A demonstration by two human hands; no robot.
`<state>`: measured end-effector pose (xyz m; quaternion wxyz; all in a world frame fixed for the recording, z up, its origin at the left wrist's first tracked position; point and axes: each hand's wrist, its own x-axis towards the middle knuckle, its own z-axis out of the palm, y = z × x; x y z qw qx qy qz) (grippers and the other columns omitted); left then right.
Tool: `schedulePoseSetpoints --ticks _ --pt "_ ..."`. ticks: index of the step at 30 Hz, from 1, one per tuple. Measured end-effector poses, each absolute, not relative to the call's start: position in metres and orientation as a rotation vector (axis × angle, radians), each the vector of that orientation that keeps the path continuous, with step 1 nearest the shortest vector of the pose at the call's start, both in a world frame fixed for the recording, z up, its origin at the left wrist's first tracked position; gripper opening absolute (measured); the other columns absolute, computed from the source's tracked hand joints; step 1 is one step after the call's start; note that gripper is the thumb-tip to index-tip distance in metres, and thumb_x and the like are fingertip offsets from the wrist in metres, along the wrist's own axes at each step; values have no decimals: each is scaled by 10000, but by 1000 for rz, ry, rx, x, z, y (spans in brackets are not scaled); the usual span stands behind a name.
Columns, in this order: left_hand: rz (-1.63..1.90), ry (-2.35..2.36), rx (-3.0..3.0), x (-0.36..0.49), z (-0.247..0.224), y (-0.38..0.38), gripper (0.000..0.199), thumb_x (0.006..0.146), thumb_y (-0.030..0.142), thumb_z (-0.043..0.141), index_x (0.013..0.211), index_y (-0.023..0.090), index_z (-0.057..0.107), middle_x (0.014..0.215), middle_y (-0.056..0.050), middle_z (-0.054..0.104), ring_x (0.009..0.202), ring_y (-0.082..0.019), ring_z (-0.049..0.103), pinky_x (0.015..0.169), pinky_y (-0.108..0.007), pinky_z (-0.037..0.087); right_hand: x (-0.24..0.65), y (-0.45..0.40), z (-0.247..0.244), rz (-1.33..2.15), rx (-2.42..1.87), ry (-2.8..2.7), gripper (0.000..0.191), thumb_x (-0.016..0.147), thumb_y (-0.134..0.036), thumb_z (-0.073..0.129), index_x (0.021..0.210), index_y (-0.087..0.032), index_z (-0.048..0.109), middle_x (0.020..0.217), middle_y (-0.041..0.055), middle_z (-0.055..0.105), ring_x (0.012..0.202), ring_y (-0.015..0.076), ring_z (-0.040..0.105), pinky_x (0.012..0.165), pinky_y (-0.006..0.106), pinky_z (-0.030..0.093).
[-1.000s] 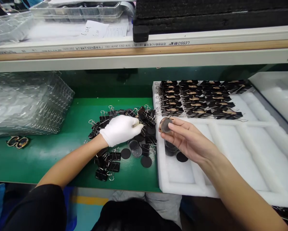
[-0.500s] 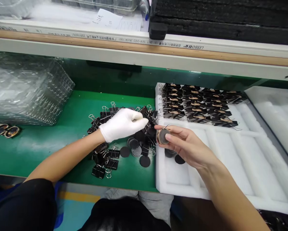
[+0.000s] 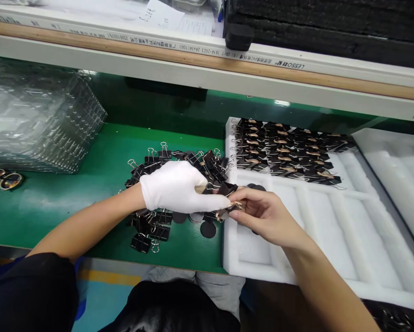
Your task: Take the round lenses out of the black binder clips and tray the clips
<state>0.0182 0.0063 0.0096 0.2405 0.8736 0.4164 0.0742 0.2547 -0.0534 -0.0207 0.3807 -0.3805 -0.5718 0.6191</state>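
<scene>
The left hand (image 3: 179, 186), in a white glove, now pinches a black clip (image 3: 224, 188) by its body and has brought it across to the right hand (image 3: 265, 214); half a second ago the two hands were apart, the left over the clip pile (image 3: 179, 161), the right holding a round disc (image 3: 229, 210) face-up in the open. The right hand is closed on that disc, which now shows only as a thin edge between the fingertips, just beside the clip's mouth. Clip and disc meet at the near left corner of the foam tray (image 3: 234, 258), over the tray's edge. Whether the clip has bitten onto the disc cannot be told; the fingers hide the contact. Judgement: the pick-up step is done and the joining step is in hand. Loose black discs (image 3: 207, 229) lie on the green mat (image 3: 71, 203) under the left hand. Clipped pieces (image 3: 283, 152) fill the tray's far row in order. A stack of clear trays (image 3: 37, 124) stands far left.
</scene>
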Motion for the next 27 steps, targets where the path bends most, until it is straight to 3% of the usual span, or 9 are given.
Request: schedulePoseSetpoints --ticks 5,9,16,20,24,27 --pt "217 1053 2430 20 6 0 691 777 735 604 466 193 312 411 39 286 428 -84 227 492 -289 166 257 -55 -22 1610 -980 -1551 124 872 -217 817 991 -250 813 962 55 752 779 155 714 658 250 600" --pt "243 1035 2606 21 2 -4 707 814 784 512 468 201 309 398 29 242 411 -96 203 485 -296 142 259 -54 -21 1640 -973 -1574 97 885 -250 810 981 -241 817 967 65 762 799 171 717 675 270 598" --pt "292 1082 2765 23 1 -11 679 821 801 479 500 207 415 409 4 352 401 -120 314 493 -291 156 260 -51 -17 1653 -979 -1548 97 864 -274 833 953 -235 822 947 73 780 806 192 732 706 302 617" --pt "310 1133 2608 24 1 -11 600 836 684 525 503 208 370 420 17 344 420 -111 297 497 -292 197 263 -52 -18 1678 -949 -1510 115 870 -242 829 983 -259 817 952 62 783 843 200 754 758 321 636" --pt "346 1126 2413 24 1 -3 485 835 530 557 539 215 336 461 44 332 456 -93 274 505 -294 230 267 -48 -20 1558 -1041 -1312 113 867 -293 844 973 -275 809 1150 67 773 887 201 763 853 382 657" --pt "343 1093 2223 23 4 1 461 841 438 552 550 211 275 488 62 256 489 -80 221 494 -277 225 267 -42 -22 1472 -1132 -1060 157 816 -353 890 926 -285 800 1045 31 788 878 184 748 869 393 667"
